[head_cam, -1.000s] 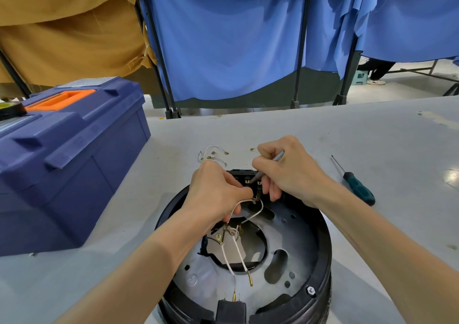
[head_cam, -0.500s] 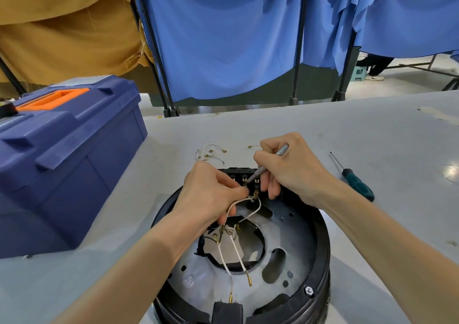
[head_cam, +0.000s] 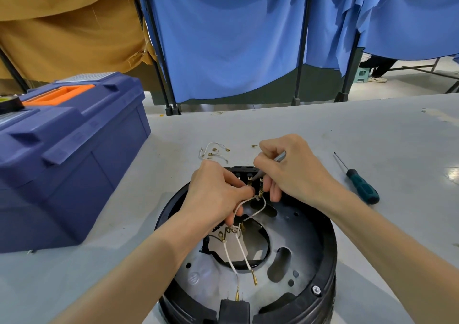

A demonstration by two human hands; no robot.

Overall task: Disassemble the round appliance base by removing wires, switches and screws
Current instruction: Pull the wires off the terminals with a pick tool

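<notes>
Pinching a white wire [head_cam: 244,203] with our left hand [head_cam: 214,194], we grip a slim grey metal tool [head_cam: 272,162] in our right hand [head_cam: 290,172] at the round black appliance base [head_cam: 320,261], lower centre.

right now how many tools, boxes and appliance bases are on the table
screwdrivers: 1
hand-held tools: 1
toolboxes: 1
bases: 1
total: 4
</notes>
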